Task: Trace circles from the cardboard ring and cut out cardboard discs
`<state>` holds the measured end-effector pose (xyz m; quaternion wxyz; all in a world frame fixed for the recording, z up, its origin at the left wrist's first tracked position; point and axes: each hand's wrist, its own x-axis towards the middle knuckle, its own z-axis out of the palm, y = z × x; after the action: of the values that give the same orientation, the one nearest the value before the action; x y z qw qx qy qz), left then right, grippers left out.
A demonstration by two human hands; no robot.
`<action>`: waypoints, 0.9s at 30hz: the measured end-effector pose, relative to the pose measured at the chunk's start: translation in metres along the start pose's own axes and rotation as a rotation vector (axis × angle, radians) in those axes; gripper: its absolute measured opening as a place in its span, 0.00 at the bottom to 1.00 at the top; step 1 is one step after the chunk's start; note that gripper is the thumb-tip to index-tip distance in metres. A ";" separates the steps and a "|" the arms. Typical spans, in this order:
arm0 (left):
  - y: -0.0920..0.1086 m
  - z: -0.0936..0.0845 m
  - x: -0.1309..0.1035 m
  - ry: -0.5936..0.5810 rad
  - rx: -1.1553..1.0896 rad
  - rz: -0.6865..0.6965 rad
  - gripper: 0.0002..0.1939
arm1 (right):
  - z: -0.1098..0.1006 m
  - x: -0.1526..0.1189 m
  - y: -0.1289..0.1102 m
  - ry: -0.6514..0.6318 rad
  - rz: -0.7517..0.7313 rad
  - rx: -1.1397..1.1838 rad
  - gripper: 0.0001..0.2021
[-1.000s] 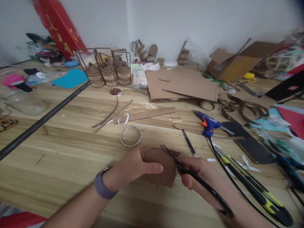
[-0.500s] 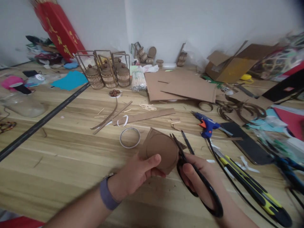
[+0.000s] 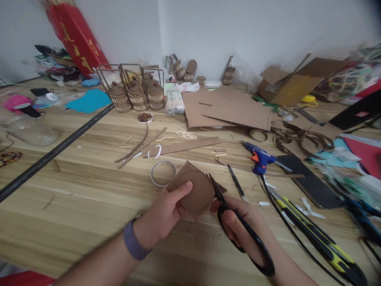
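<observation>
A brown piece of cardboard (image 3: 196,190) with a circle drawn on it is pinched in my left hand (image 3: 168,212), thumb on top. My right hand (image 3: 238,222) grips black-handled scissors (image 3: 222,198), their blades at the right edge of the cardboard. A partly cut strip sticks out to the right beyond the blades. Just behind my left hand lies a roll of tape (image 3: 163,173), partly covered by the cardboard. A black pen (image 3: 236,182) rests on the table right of the scissors.
On the right are a blue glue gun (image 3: 262,158), a yellow-black utility knife (image 3: 315,234) and a dark phone (image 3: 309,180). Cardboard sheets (image 3: 229,107), small lidded baskets (image 3: 137,95), matchsticks (image 3: 186,135) and a bowl of brown beads (image 3: 145,117) lie farther back.
Both hands have shifted slightly left with the cardboard and scissors. The cardboard has turned a little, and more of the pen now shows.
</observation>
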<state>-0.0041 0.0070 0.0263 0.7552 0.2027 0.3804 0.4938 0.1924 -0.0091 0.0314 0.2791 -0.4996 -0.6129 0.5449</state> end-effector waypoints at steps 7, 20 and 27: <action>0.000 -0.002 0.000 -0.018 0.001 0.018 0.22 | 0.001 -0.001 0.007 -0.020 -0.014 -0.008 0.37; 0.003 0.003 -0.008 -0.029 0.297 0.126 0.20 | -0.001 0.007 -0.005 0.024 -0.140 -0.151 0.39; 0.007 -0.001 -0.004 -0.029 0.175 0.094 0.18 | -0.002 0.004 -0.003 -0.015 0.046 -0.031 0.45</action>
<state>-0.0102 0.0066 0.0323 0.7160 0.2926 0.4010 0.4908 0.1916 -0.0048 0.0336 0.2539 -0.5136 -0.6119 0.5453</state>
